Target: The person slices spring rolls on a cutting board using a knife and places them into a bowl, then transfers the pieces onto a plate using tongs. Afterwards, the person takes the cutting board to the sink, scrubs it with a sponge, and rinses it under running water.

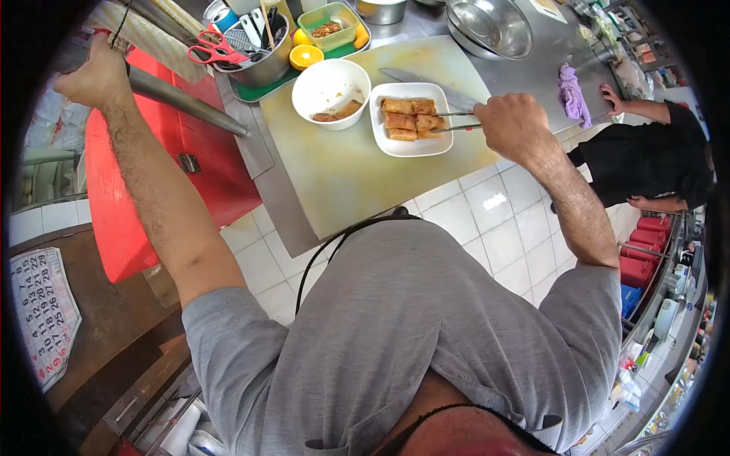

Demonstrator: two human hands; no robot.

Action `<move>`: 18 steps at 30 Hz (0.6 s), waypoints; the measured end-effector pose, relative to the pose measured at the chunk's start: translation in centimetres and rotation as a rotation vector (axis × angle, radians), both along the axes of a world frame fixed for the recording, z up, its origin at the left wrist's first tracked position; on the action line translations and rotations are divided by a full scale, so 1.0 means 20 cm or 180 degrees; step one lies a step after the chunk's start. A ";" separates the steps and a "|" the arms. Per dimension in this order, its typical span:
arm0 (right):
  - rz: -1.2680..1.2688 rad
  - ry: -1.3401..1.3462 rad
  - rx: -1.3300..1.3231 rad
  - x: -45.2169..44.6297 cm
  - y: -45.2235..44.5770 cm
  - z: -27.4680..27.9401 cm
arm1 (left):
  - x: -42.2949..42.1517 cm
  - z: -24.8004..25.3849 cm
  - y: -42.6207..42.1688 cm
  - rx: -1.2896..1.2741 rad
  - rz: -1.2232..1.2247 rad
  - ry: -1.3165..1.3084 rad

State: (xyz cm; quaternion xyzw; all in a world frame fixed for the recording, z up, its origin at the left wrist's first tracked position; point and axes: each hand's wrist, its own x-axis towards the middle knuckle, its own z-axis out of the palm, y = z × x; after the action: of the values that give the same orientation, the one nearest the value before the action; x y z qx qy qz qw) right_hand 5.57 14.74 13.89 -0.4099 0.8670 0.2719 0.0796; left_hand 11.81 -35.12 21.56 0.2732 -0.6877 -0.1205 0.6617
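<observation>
Several browned, rolled pieces (399, 119) sit side by side in a white square dish (414, 150), on a yellowed cutting board (357, 197). The person's right hand (515, 128) is curled tight around metal tongs (458, 128), their tips on either side of the piece at the right; I can't tell how firmly they grip it. A knife (397, 74) lies behind the dish, its blade partly hidden by it. Just left stands a round white bowl (312, 82) with more browned pieces (347, 111) low inside. Past that I see a cut orange half (306, 56), a green container (350, 38) and red-handled scissors (217, 50) in a metal pot (268, 70). The left hand (103, 72) is well apart, raised beside a metal pole (182, 99); whether its fingers grip anything, I can't tell. Across the room, another person in black (639, 159) stands near a purple cloth (572, 95).
</observation>
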 end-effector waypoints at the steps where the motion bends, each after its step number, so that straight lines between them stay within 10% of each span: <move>1: 0.0076 0.0126 -0.0116 0.00 0.00 -0.01 | 0.00 0.00 0.00 -0.0039 -0.0022 0.0054; 18: 0.0065 0.0113 0.0360 0.09 -0.16 -0.01 | 0.00 0.00 0.01 0.0009 -0.0028 -0.0088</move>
State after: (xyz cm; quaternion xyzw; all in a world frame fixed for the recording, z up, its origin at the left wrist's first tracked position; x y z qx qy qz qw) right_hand 7.29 11.59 13.68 -0.4087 0.8474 0.3284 0.0844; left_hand 11.87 -34.87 21.48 0.2728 -0.6979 -0.1206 0.6512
